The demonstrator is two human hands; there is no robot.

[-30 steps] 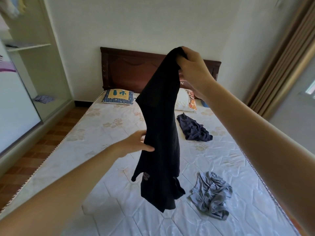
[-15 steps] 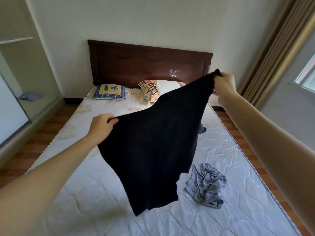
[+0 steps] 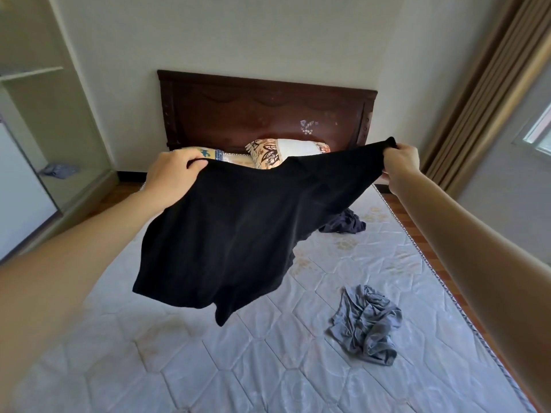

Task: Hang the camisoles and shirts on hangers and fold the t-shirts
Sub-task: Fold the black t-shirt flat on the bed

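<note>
A person standing at the foot of a bare mattress (image 3: 208,368) holds a black garment (image 3: 232,234) stretched in the air between 2 raised hands. The left hand (image 3: 173,177) has its fingers curled over 1 upper corner of the cloth, thumb tucked beneath; the right hand (image 3: 402,165) pinches the opposite corner in a closed grip, a small tail of fabric poking up past the knuckles. The top edge runs almost level from hand to hand, sagging slightly in the middle, so the garment's long axis lies crosswise in front of the person, with the body of the cloth hanging below and toward the wearer from both grips, clear of the mattress. Its lower hem droops lowest beneath the left hand, ending in a loose point. Whether it is a t-shirt or a camisole cannot be told from here, though its breadth suggests a t-shirt. 2 other garments wait: a crumpled grey garment (image 3: 366,323) lies on the mattress below the right forearm, and a dark blue garment (image 3: 343,223) lies beyond the black cloth, partly hidden, under the right hand. Pillows (image 3: 286,152) rest against the dark headboard (image 3: 262,114) past both hands. No hanger is visible. The likely next step is to lower the cloth flat onto the open mattress directly beneath; since both hands share the load evenly, keeping the top edge taut and level should decide how smoothly it lands.
</note>
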